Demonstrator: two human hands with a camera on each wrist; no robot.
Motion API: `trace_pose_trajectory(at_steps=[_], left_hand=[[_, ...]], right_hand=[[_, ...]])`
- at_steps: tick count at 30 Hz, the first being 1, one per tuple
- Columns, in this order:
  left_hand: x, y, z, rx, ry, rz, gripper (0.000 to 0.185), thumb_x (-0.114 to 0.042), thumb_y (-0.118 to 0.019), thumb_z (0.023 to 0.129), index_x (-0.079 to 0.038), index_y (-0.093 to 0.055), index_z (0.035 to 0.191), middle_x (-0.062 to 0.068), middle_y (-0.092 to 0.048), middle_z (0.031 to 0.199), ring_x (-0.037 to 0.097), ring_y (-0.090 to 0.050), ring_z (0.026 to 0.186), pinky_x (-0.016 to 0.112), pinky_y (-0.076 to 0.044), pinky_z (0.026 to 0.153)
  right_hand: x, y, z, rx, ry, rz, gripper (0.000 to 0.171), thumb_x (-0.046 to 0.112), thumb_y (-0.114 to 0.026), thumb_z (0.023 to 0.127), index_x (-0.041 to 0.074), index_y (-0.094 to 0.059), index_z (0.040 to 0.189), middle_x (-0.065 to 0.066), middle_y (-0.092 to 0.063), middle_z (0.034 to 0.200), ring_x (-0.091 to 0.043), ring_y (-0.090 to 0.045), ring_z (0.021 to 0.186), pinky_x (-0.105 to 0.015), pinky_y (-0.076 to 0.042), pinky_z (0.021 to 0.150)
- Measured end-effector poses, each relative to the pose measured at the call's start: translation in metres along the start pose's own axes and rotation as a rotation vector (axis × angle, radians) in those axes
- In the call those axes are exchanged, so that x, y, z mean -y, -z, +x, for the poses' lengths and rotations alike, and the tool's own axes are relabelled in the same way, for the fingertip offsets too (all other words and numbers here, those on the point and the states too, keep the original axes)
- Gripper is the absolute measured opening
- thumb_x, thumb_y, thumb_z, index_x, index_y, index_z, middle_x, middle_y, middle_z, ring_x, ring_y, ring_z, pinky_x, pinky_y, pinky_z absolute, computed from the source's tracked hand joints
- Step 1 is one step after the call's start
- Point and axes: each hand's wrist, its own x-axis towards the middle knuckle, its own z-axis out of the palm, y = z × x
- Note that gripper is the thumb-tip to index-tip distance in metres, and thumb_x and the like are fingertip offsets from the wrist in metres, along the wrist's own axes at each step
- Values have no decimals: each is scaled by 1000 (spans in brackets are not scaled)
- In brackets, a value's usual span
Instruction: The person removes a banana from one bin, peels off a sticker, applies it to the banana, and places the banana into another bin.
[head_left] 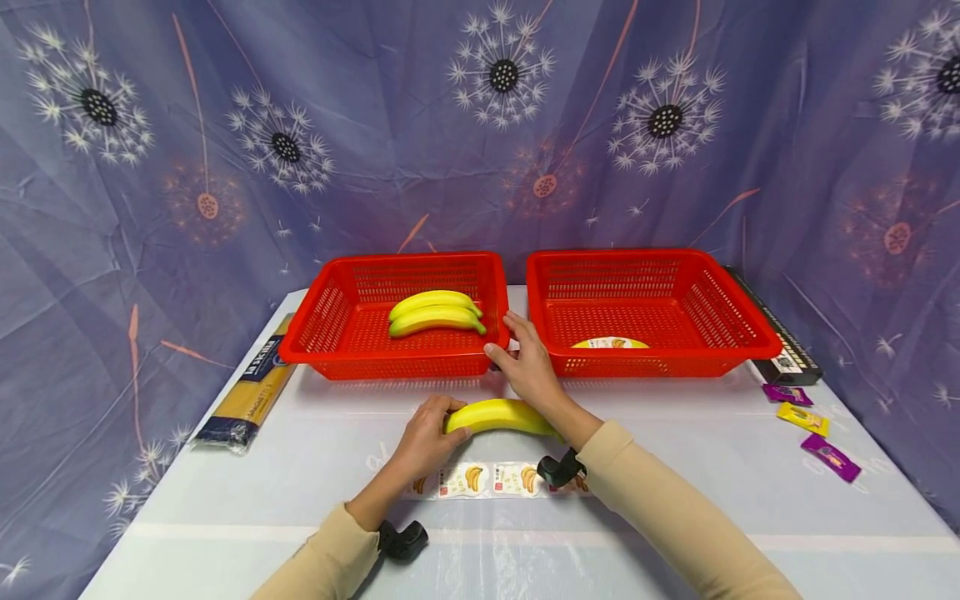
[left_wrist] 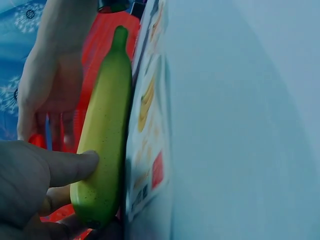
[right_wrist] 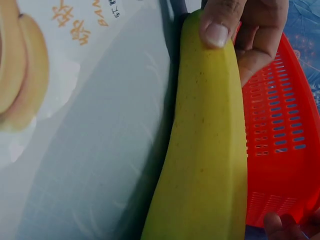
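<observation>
My left hand (head_left: 433, 433) pinches the left end of a yellow banana (head_left: 498, 416) above the white table; its thumb (left_wrist: 75, 167) presses the near side in the left wrist view. The right hand (head_left: 531, 367) is beyond the banana, at the front right corner of the left red basket (head_left: 405, 365). Its fingers are extended and thumb apart; whether they touch the rim cannot be told. Two bananas (head_left: 435, 319) lie in that basket. A strip of white banana stickers (head_left: 465, 481) lies nearer, partly hidden by the right wrist.
The right red basket (head_left: 652, 363) holds a yellow item with a white label (head_left: 609, 342), mostly hidden by the front wall. A spaghetti packet (head_left: 251, 392) lies at left. A black box (head_left: 787, 358) and small wrapped packets (head_left: 830, 457) are at right. A patterned curtain (head_left: 420, 125) hangs behind.
</observation>
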Motion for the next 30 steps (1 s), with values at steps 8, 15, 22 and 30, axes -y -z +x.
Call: trace_pose_trajectory(at_steps=[8,15,22,30], left_hand=[[-5,-8,1,-9,-48,27,36,-12,-75,76,-8,-60,109,8,-60,104,24,-53,101,40,-42,86],[-9,-9,-1,-1,-28,80,46,-19,-78,75,-10,-56,114,9,-58,107,23,-48,102,39,-43,86],[-22,-8,-6,-148,-217,156,47,-21,-79,73,-11,-59,113,8,-57,103,21,-44,97,34,-37,83],[-41,-22,-19,-73,-376,78,31,-19,-75,76,-11,-67,105,3,-59,96,15,-45,92,29,-39,79]], right_hand=[[-1,1,0,0,-5,-24,64,27,-65,89,4,-38,142,-4,-33,151,-24,-48,128,-38,-50,93],[-3,7,-4,39,6,-26,65,32,-61,91,7,-34,145,-2,-29,154,-29,-48,128,-44,-47,97],[-1,32,-33,149,44,-17,67,31,-63,90,18,-31,147,1,-27,155,-27,-58,119,-41,-50,93],[-2,70,-87,101,206,-176,53,19,-70,84,16,-50,133,-3,-53,125,-23,-61,99,-33,-53,80]])
